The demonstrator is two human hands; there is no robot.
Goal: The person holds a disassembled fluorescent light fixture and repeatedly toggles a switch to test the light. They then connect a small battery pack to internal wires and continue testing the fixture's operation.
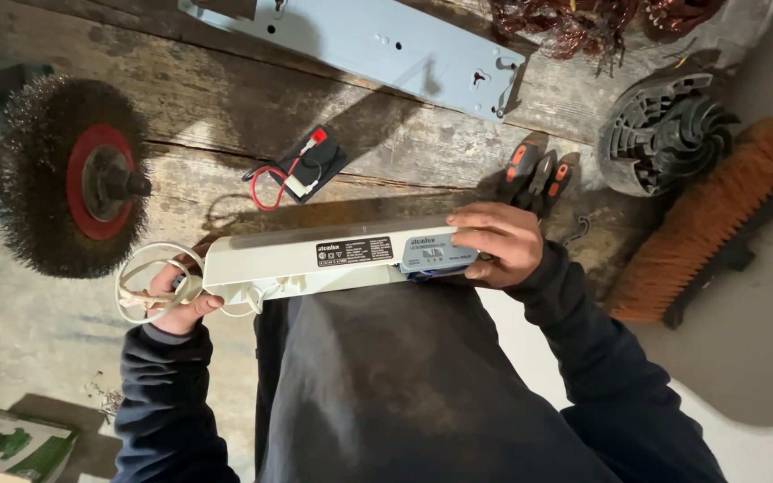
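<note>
- My right hand comes in from the right, forearm in a dark sleeve angled up from the lower right, and wraps over the right end of the long white housing; the fingers curl over its top edge and the grey-blue label, gripping it.
- My left hand reaches up from the lower left and is closed on a coil of white cable at the housing's left end; the thumb lies toward the housing's corner, and I cannot tell if it touches.
- The housing sits across my lap, just in front of the tabletop, held between both hands.
- Its long axis runs left to right across the view, the right end tilted slightly higher than the left; its labelled face is turned up toward me.
- The cable leaves the housing's left end, so that end points toward the wire brush wheel with its red hub.
- On the tabletop just beyond the housing lie a small black part with red wires and orange-and-black pliers, the latter close to my right hand.
- Farther back lies a pale blue metal channel, running roughly diagonal; an orange-bristled broom is at the far right.
</note>
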